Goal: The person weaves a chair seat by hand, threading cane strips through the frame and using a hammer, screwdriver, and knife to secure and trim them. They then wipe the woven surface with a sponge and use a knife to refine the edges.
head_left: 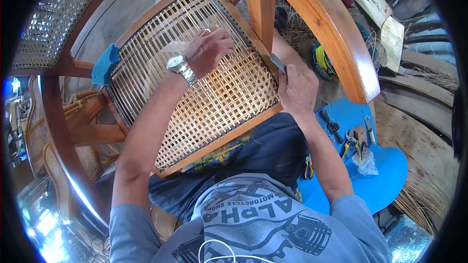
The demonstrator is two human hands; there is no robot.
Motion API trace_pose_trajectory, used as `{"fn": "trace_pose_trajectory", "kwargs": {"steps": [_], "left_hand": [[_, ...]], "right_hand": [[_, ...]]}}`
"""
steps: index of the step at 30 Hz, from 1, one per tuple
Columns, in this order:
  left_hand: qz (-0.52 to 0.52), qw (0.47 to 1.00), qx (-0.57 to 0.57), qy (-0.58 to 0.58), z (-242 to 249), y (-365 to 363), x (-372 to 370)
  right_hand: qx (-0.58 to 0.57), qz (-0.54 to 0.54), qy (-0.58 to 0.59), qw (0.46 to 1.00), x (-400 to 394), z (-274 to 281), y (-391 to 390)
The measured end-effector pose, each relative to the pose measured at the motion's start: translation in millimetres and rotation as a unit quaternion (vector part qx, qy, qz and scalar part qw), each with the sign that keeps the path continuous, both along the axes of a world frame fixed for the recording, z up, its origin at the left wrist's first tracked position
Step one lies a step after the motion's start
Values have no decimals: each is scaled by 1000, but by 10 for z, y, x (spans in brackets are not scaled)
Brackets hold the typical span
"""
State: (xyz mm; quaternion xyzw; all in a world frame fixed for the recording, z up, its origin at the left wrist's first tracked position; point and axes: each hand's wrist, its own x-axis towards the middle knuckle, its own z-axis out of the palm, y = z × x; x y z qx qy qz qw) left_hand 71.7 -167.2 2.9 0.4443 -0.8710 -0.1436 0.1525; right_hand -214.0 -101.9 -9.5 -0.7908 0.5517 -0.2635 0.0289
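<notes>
A wooden chair seat frame (229, 142) lies tilted across my lap, strung with cane strands (165, 24). Its near part is a woven cane mesh (209, 112); toward the far side mostly parallel strands show. My left hand (209, 51), with a metal watch on the wrist, is over the middle of the seat. Its fingers are curled down to the strands, and what they pinch is hidden. At the right rail my right hand (298, 87) is closed on a flat metal blade (278, 63) that points up and left.
A chair arm (317, 9) arches over the right side. Pliers (351, 143) and other tools lie on a blue plastic surface (390, 170) with a clear plastic bag (366, 163). A blue cloth (105, 64) hangs at the seat's left corner. More caned chair parts stand left.
</notes>
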Motion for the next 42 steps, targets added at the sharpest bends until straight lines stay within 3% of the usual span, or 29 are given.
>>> {"fn": "trace_pose_trajectory", "kwargs": {"steps": [4,6,10,12,14,16,19,20,24,26,27,28,29,33,35,37,40,42], "left_hand": [[8,1000,7,-9,5,113,8],[26,999,-23,-18,-26,206,2],[101,993,-41,-52,-80,579,-110],[185,978,-22,-96,-81,936,-254],[196,975,-11,-100,-123,1273,-336],[226,970,44,-73,69,1560,-540],[198,979,7,-43,222,1952,-784],[192,981,21,17,305,2065,-880],[157,974,119,111,680,2242,-1343],[121,967,169,147,681,2190,-1461],[117,968,165,146,673,2178,-1458],[106,970,171,135,659,2157,-1440],[96,971,177,126,642,2133,-1426],[121,969,176,127,531,2159,-1260],[130,969,172,117,486,2218,-1196],[147,969,169,102,459,2286,-1131],[177,960,183,115,409,2394,-1066],[188,951,201,140,364,2422,-1084]], "right_hand": [[26,-7,-10,1000,-45,-4,-12],[101,-3,-139,985,-221,-59,-41],[180,-90,-256,946,-875,244,263],[297,-210,-398,842,-1301,288,565],[366,-262,-443,775,-1593,312,1048],[421,-293,-354,782,-1797,154,1594],[473,-280,-279,788,-1920,-212,2414],[493,-335,-379,708,-1753,0,2449],[426,-289,-532,673,-1409,373,2401],[409,-278,-450,744,-1515,227,2320],[405,-279,-453,744,-1683,-12,2385],[296,-270,-294,868,-1948,-370,2545],[172,-249,-118,946,-2178,-599,2650],[262,-341,-43,902,-2596,-771,2830],[118,-390,1,913,-2701,-848,2842],[84,-400,27,912,-2723,-712,2789],[118,-355,14,927,-2602,-613,2832],[197,-213,-46,956,-2294,-626,2733]]}}
